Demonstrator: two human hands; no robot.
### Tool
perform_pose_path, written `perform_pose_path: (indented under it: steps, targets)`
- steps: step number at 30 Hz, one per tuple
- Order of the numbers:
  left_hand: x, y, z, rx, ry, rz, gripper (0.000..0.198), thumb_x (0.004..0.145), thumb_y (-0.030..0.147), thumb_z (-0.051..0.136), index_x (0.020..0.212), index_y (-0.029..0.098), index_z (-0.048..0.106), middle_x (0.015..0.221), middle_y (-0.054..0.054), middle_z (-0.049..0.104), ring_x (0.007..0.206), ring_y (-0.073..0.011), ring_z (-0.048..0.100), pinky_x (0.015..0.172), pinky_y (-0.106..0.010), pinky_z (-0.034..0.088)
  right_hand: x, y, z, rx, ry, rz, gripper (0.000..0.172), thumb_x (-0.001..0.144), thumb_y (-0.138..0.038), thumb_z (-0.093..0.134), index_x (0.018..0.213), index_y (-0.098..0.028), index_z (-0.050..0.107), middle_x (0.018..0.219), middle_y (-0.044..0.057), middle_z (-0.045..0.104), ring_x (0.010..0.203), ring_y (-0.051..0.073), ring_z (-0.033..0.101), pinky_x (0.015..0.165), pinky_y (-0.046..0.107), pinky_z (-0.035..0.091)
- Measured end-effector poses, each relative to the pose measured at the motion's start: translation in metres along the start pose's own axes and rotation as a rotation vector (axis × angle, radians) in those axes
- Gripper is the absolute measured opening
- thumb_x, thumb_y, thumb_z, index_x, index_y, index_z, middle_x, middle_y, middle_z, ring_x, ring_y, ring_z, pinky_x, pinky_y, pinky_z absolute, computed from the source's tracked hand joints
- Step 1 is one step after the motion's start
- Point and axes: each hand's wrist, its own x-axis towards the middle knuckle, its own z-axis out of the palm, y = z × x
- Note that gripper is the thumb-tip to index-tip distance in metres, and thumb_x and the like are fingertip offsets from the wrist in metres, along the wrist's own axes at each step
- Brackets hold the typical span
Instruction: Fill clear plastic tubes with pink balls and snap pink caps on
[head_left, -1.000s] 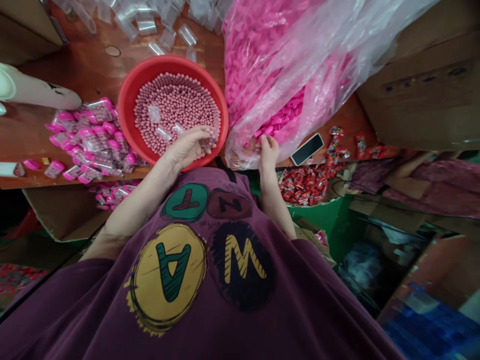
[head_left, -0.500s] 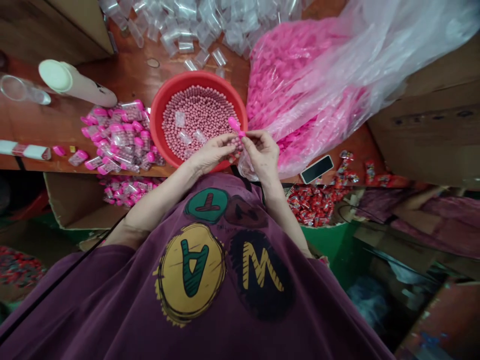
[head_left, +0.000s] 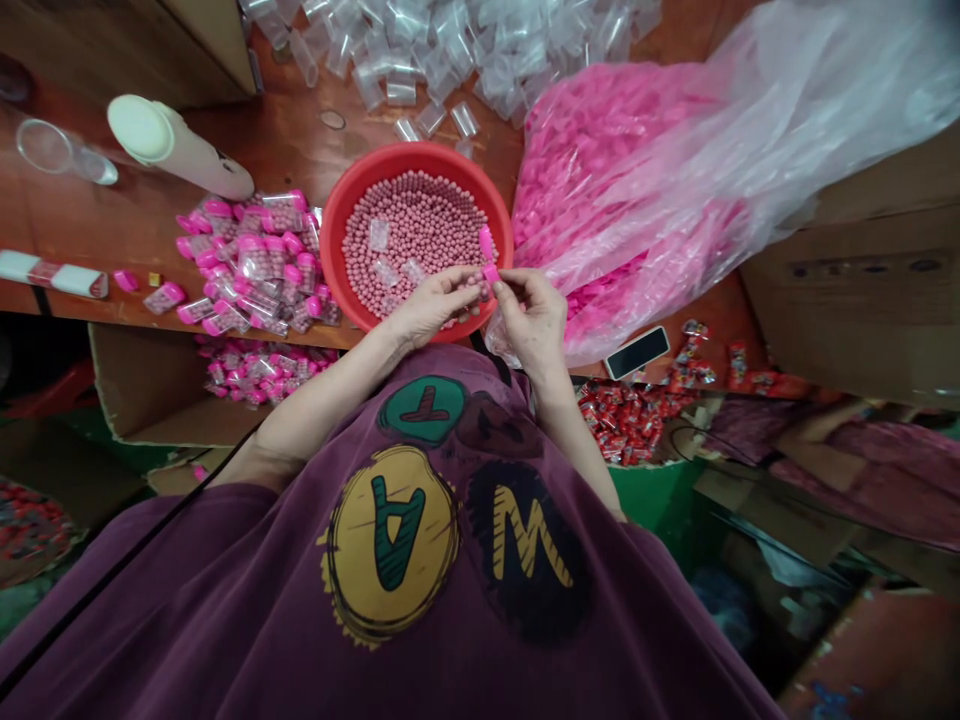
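Over the right front rim of a red basin [head_left: 339, 300] full of pink beads [head_left: 420, 215], my two hands meet. My left hand [head_left: 431, 308] is closed round a small clear tube of beads [head_left: 472, 283], mostly hidden by the fingers. Pinched in my right hand [head_left: 536, 315] is a pink cap [head_left: 490, 272] at the tube's end, its pink flap [head_left: 486, 240] sticking up over the beads. A few clear tubes [head_left: 379, 235] lie on the beads. Left of the basin is a pile of filled, pink-capped tubes [head_left: 262, 260].
A plastic bag of pink caps [head_left: 600, 160] lies right of the basin, a phone [head_left: 637, 352] below it. Empty clear tubes [head_left: 450, 40] are heaped at the back. A pale bottle [head_left: 191, 155] lies left. Below the edge are boxes of capped tubes [head_left: 262, 372] and red packets [head_left: 630, 420].
The view has shifted, so the table's things appear slightly further right. My hands remain together at the tube and cap; the pink flap now stands more upright.
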Motion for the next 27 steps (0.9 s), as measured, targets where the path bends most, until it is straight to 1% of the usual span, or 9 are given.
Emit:
perform_pose_path:
  steps: [3, 6, 10, 13, 16, 18, 22, 24, 27]
  targets:
    - [0.002, -0.003, -0.002, -0.012, -0.015, 0.027, 0.031, 0.088, 0.032, 0.094, 0.113, 0.021, 0.079, 0.083, 0.001, 0.071, 0.064, -0.0085, 0.06, 0.055, -0.021, 0.039, -0.003, -0.009, -0.002, -0.093, -0.001, -0.085, 0.036, 0.114, -0.058, 0.059, 0.111, -0.029, 0.079, 0.106, 0.006, 0.08, 0.101, 0.024, 0.075, 0.097, 0.045, 0.066]
    - [0.001, -0.004, 0.003, -0.024, 0.004, 0.023, 0.027, 0.09, 0.031, 0.092, 0.108, 0.02, 0.077, 0.081, 0.002, 0.069, 0.062, -0.0079, 0.058, 0.054, -0.02, 0.037, -0.009, -0.013, 0.001, -0.139, 0.001, -0.13, 0.035, 0.118, -0.048, 0.05, 0.118, -0.028, 0.079, 0.11, 0.008, 0.078, 0.106, 0.025, 0.074, 0.101, 0.047, 0.066]
    - [-0.005, 0.0, 0.016, -0.014, 0.059, 0.04, 0.015, 0.095, 0.025, 0.086, 0.1, 0.018, 0.074, 0.078, 0.004, 0.063, 0.062, -0.0069, 0.054, 0.064, -0.021, 0.046, -0.018, -0.012, 0.006, -0.195, -0.016, -0.144, 0.036, 0.118, -0.04, 0.045, 0.129, -0.028, 0.077, 0.119, 0.012, 0.075, 0.115, 0.03, 0.072, 0.11, 0.055, 0.064]
    - [-0.011, 0.007, 0.023, 0.11, 0.101, 0.106, 0.009, 0.095, 0.019, 0.083, 0.097, 0.018, 0.074, 0.081, 0.003, 0.063, 0.07, -0.0089, 0.058, 0.073, -0.023, 0.05, -0.021, -0.013, 0.006, -0.215, -0.034, -0.181, 0.037, 0.117, -0.037, 0.044, 0.132, -0.028, 0.076, 0.125, 0.013, 0.075, 0.122, 0.032, 0.071, 0.115, 0.059, 0.063]
    - [-0.016, 0.013, 0.024, 0.18, 0.116, 0.158, 0.008, 0.094, 0.015, 0.082, 0.096, 0.018, 0.075, 0.086, 0.001, 0.066, 0.08, -0.0108, 0.063, 0.081, -0.025, 0.052, -0.022, -0.018, 0.001, -0.196, -0.039, -0.214, 0.036, 0.117, -0.036, 0.045, 0.131, -0.029, 0.077, 0.124, 0.012, 0.076, 0.122, 0.031, 0.073, 0.113, 0.058, 0.065]
    - [-0.018, 0.016, 0.021, 0.162, 0.099, 0.135, 0.01, 0.092, 0.016, 0.084, 0.099, 0.018, 0.076, 0.084, 0.002, 0.066, 0.077, -0.0103, 0.063, 0.078, -0.024, 0.052, -0.019, -0.02, -0.005, -0.17, -0.054, -0.218, 0.033, 0.117, -0.039, 0.048, 0.124, -0.029, 0.079, 0.12, 0.01, 0.077, 0.117, 0.029, 0.075, 0.107, 0.055, 0.067]
    - [-0.021, 0.015, 0.009, 0.145, 0.011, 0.003, 0.016, 0.087, 0.022, 0.09, 0.094, 0.016, 0.077, 0.072, 0.003, 0.064, 0.06, -0.0075, 0.055, 0.061, -0.023, 0.044, -0.003, -0.015, -0.013, 0.007, -0.138, -0.074, 0.033, 0.114, -0.053, 0.06, 0.112, -0.027, 0.08, 0.105, 0.006, 0.078, 0.099, 0.024, 0.076, 0.097, 0.047, 0.068]
    - [-0.021, 0.013, 0.005, 0.142, -0.044, -0.044, 0.017, 0.085, 0.025, 0.091, 0.087, 0.015, 0.077, 0.07, 0.001, 0.065, 0.057, -0.0074, 0.055, 0.057, -0.023, 0.041, 0.007, -0.008, -0.01, 0.13, -0.16, 0.04, 0.038, 0.11, -0.062, 0.065, 0.119, -0.028, 0.079, 0.109, 0.004, 0.078, 0.102, 0.023, 0.075, 0.099, 0.045, 0.068]
    - [-0.02, 0.01, 0.004, 0.091, -0.092, -0.071, 0.019, 0.082, 0.026, 0.091, 0.08, 0.015, 0.076, 0.07, -0.001, 0.067, 0.058, -0.0083, 0.058, 0.058, -0.023, 0.044, 0.021, 0.0, 0.003, 0.258, -0.207, 0.112, 0.051, 0.107, -0.071, 0.066, 0.134, -0.029, 0.074, 0.118, 0.004, 0.078, 0.111, 0.023, 0.075, 0.103, 0.044, 0.067]
